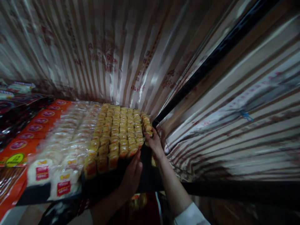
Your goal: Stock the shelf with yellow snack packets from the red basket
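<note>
Rows of small yellow and orange snack packets [119, 129] fill the right part of a dark shelf [112, 182]. My right hand [153, 142] reaches to the right end of these rows, fingers closed on a yellow packet [148, 133] at the edge. My left hand [132, 175] is lower, at the front edge of the shelf, fingers together and touching the front packets; I cannot see anything gripped in it.
White packets with red labels [58, 162] lie left of the yellow ones, then orange boxes [30, 131] and dark packs [14, 109]. Shiny striped plastic sheeting [117, 53] hangs behind and to the right. A black bar [211, 62] runs diagonally by the shelf's right end.
</note>
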Available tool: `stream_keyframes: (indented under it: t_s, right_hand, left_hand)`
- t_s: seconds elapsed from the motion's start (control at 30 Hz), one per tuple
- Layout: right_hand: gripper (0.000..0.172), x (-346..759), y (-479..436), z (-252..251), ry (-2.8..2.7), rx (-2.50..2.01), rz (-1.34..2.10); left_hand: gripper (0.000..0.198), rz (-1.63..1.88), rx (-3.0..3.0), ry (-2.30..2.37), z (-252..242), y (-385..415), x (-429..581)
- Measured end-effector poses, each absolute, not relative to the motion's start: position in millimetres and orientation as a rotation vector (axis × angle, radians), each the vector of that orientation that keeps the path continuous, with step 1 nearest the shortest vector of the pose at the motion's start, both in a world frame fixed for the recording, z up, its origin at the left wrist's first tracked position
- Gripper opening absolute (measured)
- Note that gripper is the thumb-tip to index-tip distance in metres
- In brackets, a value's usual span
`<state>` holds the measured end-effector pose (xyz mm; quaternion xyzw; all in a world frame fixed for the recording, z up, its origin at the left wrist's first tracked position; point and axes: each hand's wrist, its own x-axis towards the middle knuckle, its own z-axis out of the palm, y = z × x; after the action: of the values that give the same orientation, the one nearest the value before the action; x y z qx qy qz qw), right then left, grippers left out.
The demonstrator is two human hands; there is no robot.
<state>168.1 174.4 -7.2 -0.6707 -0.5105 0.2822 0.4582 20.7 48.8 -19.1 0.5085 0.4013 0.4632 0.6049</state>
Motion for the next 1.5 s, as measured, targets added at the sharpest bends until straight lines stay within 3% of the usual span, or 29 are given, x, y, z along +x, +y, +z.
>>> stream_keyframes:
  t_s: [0.83, 1.13, 1.5]
  right_hand:
    - [0.068, 139.0, 188.1, -12.1, -1.041, -1.399, 0.982]
    - [0.053, 151.7, 196.7, 9.8, -0.845, -1.223, 1.119]
    - [0.082, 162.5, 227.3, 10.3, -0.992, -1.332, 1.208]
  left_hand:
    - [0.067, 1.082, 1.132, 0.928, -19.9, 48.0, 22.3]
    - [0.066, 1.084, 1.133, 0.931, -17.3, 47.7, 22.1]
    - [0.063, 1.089, 1.109, 0.908, -19.0, 47.3, 21.8]
